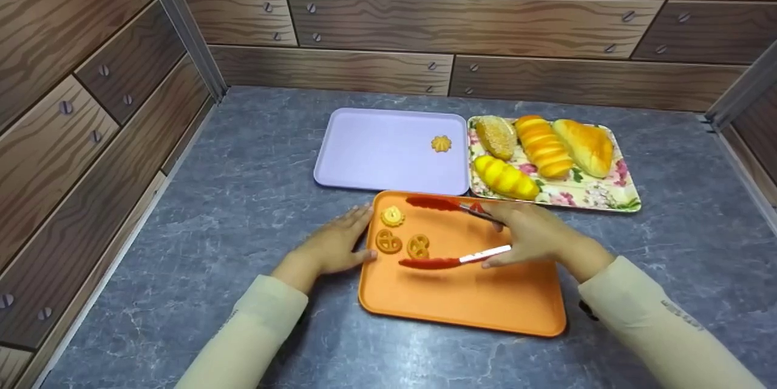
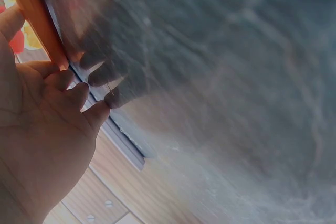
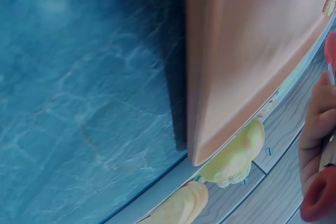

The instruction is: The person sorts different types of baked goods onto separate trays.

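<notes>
Over the orange tray [image 1: 485, 310], a pair of red-tipped tongs [image 1: 432, 264] is held by the right hand [image 1: 534, 234], whose thumb and fingers grip its two metal arms. The tongs' arms stand wide apart, their tips pointing toward the tray's left side. Between the tips, close to the lower one, lies one pretzel [image 1: 418, 246]; a second pretzel [image 1: 388, 241] lies just to its left, with a round scalloped cookie [image 1: 393, 216] near the tray's upper left corner. The left hand [image 1: 331, 243] is spread wide against the tray's left edge, thumb at the rim and fingers along the outer side. Beyond the orange tray is a lavender tray [image 1: 382, 149] bearing a flower-shaped cookie [image 1: 441, 144] near its right side. Just beside it, a floral tray [image 1: 575, 191] carries a sesame-topped roll [image 1: 496, 137], a yellow segmented roll [image 1: 505, 178], a ridged golden loaf [image 1: 544, 146] and a triangular bun [image 1: 587, 147]. All three trays rest on a grey marbled tabletop [image 1: 255, 146], bounded behind and at the sides by wood-patterned panels [image 1: 376, 22] with printed screw heads.
</notes>
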A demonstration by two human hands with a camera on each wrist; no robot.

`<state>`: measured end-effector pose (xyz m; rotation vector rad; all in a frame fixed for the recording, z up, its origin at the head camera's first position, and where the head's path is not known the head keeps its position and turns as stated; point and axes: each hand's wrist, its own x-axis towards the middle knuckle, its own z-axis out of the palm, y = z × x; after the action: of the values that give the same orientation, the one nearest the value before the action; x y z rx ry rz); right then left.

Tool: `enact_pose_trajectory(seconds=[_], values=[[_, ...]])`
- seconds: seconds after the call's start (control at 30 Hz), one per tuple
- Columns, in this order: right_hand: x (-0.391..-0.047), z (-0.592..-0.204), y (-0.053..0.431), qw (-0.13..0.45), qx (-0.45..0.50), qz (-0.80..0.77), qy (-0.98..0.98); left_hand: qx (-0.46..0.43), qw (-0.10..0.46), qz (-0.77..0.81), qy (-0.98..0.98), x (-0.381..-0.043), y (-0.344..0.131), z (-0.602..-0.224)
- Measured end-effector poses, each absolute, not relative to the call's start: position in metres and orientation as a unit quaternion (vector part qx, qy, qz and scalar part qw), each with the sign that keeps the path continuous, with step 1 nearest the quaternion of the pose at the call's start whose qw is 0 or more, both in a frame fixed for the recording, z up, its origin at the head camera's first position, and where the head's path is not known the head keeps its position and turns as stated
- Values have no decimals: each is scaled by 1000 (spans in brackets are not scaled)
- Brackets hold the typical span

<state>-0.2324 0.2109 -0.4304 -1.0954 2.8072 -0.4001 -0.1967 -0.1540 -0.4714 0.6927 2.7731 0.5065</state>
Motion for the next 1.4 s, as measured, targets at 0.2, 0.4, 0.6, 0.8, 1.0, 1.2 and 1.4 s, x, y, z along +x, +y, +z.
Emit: enact_pose_trajectory(seconds=[0.2, 0.4, 0.6, 0.8, 1.0, 1.2, 1.4], values=[[-230, -433, 215, 60, -373, -113, 919, 237, 120, 168, 949, -197, -154, -471], [-229, -435, 219, 60, -380, -115, 916, 235, 123, 167, 950, -197, -154, -472], [-230, -436, 223, 57, -385, -113, 914, 235, 122, 166, 950, -198, -154, -473], [-230, -437, 224, 57, -389, -110, 913, 237, 117, 170, 949, -197, -154, -472], [-230, -435, 226, 51, -388, -108, 914, 235, 116, 176, 949, -196, -153, -471], [-229, -436, 228, 45, -376, -101, 920, 235, 116, 176, 949, -197, -153, -472], [-228, -436, 229, 47, -374, -105, 921, 232, 120, 173, 950, -197, -153, -472]])
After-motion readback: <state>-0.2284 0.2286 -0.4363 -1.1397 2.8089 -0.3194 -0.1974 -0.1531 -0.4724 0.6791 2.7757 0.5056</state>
